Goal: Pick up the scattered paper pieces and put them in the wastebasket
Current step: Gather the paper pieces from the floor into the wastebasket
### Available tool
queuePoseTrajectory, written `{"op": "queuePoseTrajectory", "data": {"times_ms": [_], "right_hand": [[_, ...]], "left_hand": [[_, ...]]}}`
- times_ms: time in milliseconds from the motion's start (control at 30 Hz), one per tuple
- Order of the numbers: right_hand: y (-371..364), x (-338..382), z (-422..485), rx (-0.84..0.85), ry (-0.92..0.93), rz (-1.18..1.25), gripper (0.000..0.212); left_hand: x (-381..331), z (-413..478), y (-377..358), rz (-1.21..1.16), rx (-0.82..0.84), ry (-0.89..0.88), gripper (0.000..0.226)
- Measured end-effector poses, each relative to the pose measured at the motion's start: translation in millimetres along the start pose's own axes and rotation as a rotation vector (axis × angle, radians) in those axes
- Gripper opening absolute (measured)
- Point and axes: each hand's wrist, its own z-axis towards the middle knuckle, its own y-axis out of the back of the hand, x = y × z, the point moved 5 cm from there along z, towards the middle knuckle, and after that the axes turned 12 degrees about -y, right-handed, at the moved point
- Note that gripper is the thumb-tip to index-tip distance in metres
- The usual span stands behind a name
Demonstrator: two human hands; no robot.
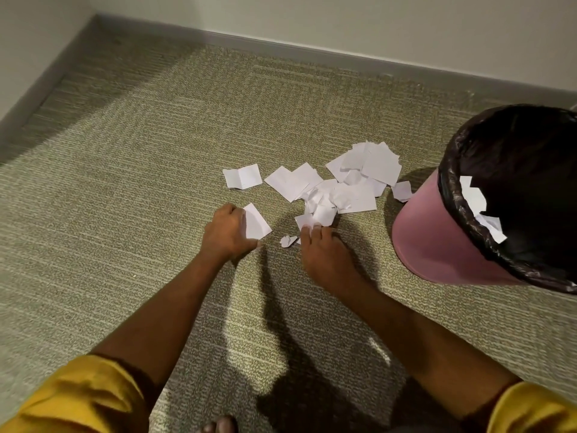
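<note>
Several white paper pieces [349,179] lie scattered on the carpet, heaped toward the right. One folded piece [243,176] lies apart at the left of the heap. My left hand [226,234] is closed on a flat white piece [257,222]. My right hand [321,250] rests on the carpet with its fingertips on crumpled pieces [315,215] at the near edge of the heap; whether it grips them is unclear. A tiny crumpled scrap [288,241] lies between my hands. The pink wastebasket [427,232] with a black liner stands at the right, with a few paper pieces [476,198] inside.
Green-beige carpet [125,182] covers the floor. A grey baseboard [281,46] and pale walls form a corner at the back left. My yellow sleeves [78,398] show at the bottom, and toes [220,425] at the lower edge.
</note>
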Motion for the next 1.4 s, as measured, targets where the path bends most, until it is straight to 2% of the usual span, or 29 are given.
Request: {"op": "queuePoseTrajectory", "data": {"times_ms": [133, 267, 400, 533, 667, 767, 900, 1033, 1200, 1300, 1400], "right_hand": [[1.5, -3.8, 4.6, -0.063, 0.019, 0.004, 0.043], [16.3, -17.3, 5.6, -0.096, -0.064, 0.296, 0.032], [36.5, -33.5, 0.5, -0.138, -0.279, 0.712, 0.018], [15.3, -48.8, -0.1, -0.003, -0.575, 1.043, 0.024], [2.7, -63.4, 10.6, 0.051, -0.821, 1.351, 0.016], [-6.3, -65.4, 22.7, 0.146, -0.856, 1.382, 0.011], [-16.5, -71.2, 27.5, 0.159, -0.937, 1.347, 0.017], [-25.5, -77.6, 23.6, 0.175, -1.015, 1.467, 0.02], [-31.5, -79.6, 16.6, 0.208, -0.983, 1.54, 0.017], [-31.8, -80.9, 9.0, 0.223, -0.961, 1.57, 0.02], [-32.1, -81.1, 0.4, 0.243, -0.947, 1.624, 0.022]], "left_hand": [[6.8, 5.8, 3.0, 0.012, -0.027, -0.027, 0.083], [8.8, 12.5, 1.5, -0.023, 0.014, 0.004, 0.091], [10.1, 20.6, 3.3, -0.033, 0.037, 0.007, 0.092], [11.5, 24.5, 4.9, -0.049, 0.032, -0.002, 0.078], [16.6, 30.2, 5.3, -0.045, 0.004, -0.042, 0.063], [21.6, 35.6, 4.2, -0.041, -0.047, -0.073, 0.041], [17.9, 30.9, 4.6, -0.072, -0.109, -0.092, 0.015], [-13.9, 11.1, -0.9, -0.273, -0.138, -0.115, 0.011], [-62.3, 1.7, -23.1, -0.356, -0.116, -0.289, 0.007], [-81.0, 0.6, -38.9, -0.254, -0.126, -0.369, 0.014], [-89.9, 0.6, -52.3, -0.073, -0.132, -0.315, 0.026]]}}
